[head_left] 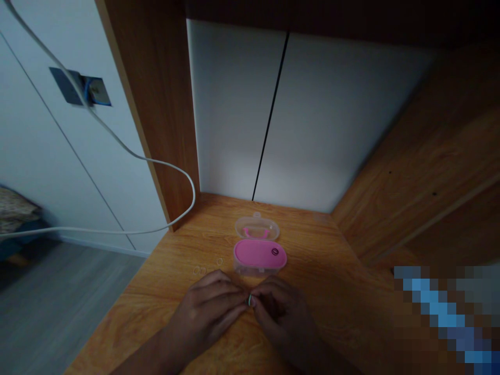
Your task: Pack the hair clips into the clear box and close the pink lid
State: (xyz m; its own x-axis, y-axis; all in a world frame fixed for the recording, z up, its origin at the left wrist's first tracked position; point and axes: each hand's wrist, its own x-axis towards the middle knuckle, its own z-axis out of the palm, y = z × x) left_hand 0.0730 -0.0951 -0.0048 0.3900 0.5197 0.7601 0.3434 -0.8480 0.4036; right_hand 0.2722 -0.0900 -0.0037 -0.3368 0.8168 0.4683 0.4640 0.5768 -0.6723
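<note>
My left hand (213, 307) and my right hand (284, 312) meet fingertip to fingertip above the wooden tabletop. Pinched where they meet is a small pale-green band (250, 300), mostly covered by my fingers. Just beyond my hands stands a clear plastic case with a pink inner lid (253, 253). Two thin dark rings (275, 251) lie on that pink surface. Its clear outer lid (257, 227) is folded back, showing pink parts. Left of the case, thin clear rings (219, 261) lie on the wood, a pair of them close together.
The wooden tabletop (304, 234) is bounded by a white back panel (234, 114) and wooden side panels (422, 172). A white cable (193, 190) loops past the left panel. At lower right, a pixelated patch hides part of the view.
</note>
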